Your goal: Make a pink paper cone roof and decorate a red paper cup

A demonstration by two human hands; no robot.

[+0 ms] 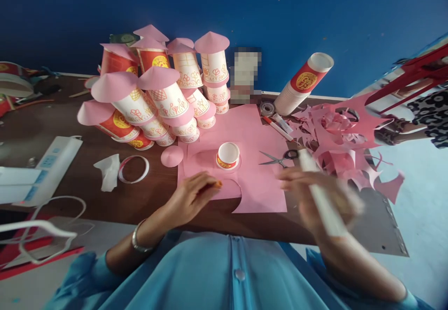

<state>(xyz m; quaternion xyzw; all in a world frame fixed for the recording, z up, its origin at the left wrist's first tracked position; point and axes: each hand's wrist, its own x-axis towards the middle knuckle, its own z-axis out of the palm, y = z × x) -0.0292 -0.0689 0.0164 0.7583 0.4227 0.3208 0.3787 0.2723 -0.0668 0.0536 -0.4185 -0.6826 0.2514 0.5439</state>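
Observation:
My left hand [196, 196] is closed on a small orange object [218, 184], too little of which shows to name, over the pink paper [261, 179]. Blurred by motion, my right hand [320, 198] grips a long white stick-like object [324, 203] beyond the paper's right edge. A red and white paper cup [228, 155] stands on the pink paper between and above my hands. Scissors [278, 159] lie partly spread to the right of the cup. A small pink cone [172, 156] rests at the paper's left edge.
Stacked cups with pink cone roofs [164, 95] stand at the back left. A leaning cup stack [303, 84], a tape roll [268, 109] and pink scraps [343, 133] are at the right. A paper ring [133, 169] lies left. A person's legs [402, 128] show at far right.

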